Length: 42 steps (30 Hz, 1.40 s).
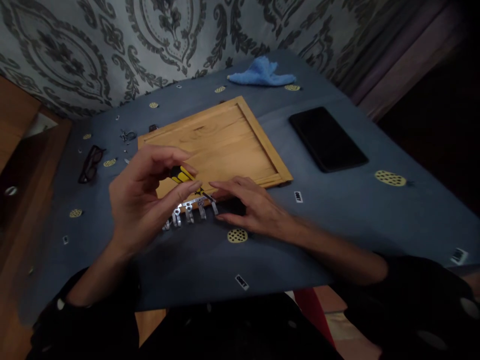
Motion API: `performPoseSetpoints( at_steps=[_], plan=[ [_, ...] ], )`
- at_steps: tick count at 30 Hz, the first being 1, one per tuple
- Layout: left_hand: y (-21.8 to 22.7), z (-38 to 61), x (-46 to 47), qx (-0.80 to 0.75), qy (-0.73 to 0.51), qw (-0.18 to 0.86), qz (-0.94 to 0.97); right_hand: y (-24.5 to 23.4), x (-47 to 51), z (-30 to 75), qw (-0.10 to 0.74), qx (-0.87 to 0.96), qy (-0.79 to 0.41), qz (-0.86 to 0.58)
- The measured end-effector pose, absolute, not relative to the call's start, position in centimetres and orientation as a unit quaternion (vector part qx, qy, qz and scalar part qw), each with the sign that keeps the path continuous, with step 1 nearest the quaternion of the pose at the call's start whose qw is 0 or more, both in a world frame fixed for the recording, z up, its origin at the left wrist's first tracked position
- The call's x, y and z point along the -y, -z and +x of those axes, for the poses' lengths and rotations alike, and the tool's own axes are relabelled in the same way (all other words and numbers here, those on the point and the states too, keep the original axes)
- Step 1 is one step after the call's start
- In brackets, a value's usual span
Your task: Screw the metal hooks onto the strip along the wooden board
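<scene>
My left hand is closed around the yellow and black handle of a screwdriver. Its shaft slants down to the right, the tip at the right end of a shiny metal hook rail. The rail lies along the near edge of a wooden board with a raised frame, its several hooks pointing toward me. My right hand rests at the board's near edge, thumb and fingers apart around the rail's right end. Whether its fingertips pinch the rail there is hard to make out.
A black tablet lies right of the board. A blue cloth is bunched at the back. Dark glasses and a small metal object sit at left. A patterned curtain hangs behind the blue tablecloth.
</scene>
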<state>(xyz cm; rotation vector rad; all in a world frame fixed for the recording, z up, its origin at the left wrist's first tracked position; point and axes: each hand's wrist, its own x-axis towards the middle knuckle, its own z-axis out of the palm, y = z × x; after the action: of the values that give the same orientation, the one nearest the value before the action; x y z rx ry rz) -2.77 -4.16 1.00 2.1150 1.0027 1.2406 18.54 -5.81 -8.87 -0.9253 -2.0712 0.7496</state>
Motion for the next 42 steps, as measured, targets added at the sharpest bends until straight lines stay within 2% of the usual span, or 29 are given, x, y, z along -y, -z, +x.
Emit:
performPoseSetpoints(
  at_steps=[14, 17, 22, 25, 27, 33, 42],
  plan=[
    [-1.8, -1.8, 4.5, -0.33, -0.396, 0.354, 0.781, 9.4, 5.6, 18.4, 0.38, 0.805, -0.282, -0.357],
    [-1.4, -1.6, 4.6, -0.336, -0.392, 0.312, 0.798, 9.5, 5.6, 18.3, 0.377, 0.805, -0.287, -0.358],
    [-0.6, -2.1, 4.4, -0.369, -0.379, 0.146, 0.836, 9.3, 5.7, 18.3, 0.373, 0.807, -0.289, -0.355],
    [-0.4, -2.4, 4.2, -0.358, -0.391, 0.085, 0.844, 9.3, 5.7, 18.3, 0.375, 0.808, -0.289, -0.349],
    [-0.4, -2.4, 4.1, -0.363, -0.403, 0.086, 0.836, 9.3, 5.6, 18.3, 0.378, 0.809, -0.285, -0.348],
    [-0.9, -2.1, 3.9, -0.341, -0.452, 0.215, 0.795, 9.0, 5.7, 18.4, 0.37, 0.81, -0.295, -0.347],
    [0.3, -2.8, 3.9, -0.376, -0.436, 0.166, 0.801, 9.2, 5.7, 18.3, 0.382, 0.809, -0.289, -0.342]
  ],
)
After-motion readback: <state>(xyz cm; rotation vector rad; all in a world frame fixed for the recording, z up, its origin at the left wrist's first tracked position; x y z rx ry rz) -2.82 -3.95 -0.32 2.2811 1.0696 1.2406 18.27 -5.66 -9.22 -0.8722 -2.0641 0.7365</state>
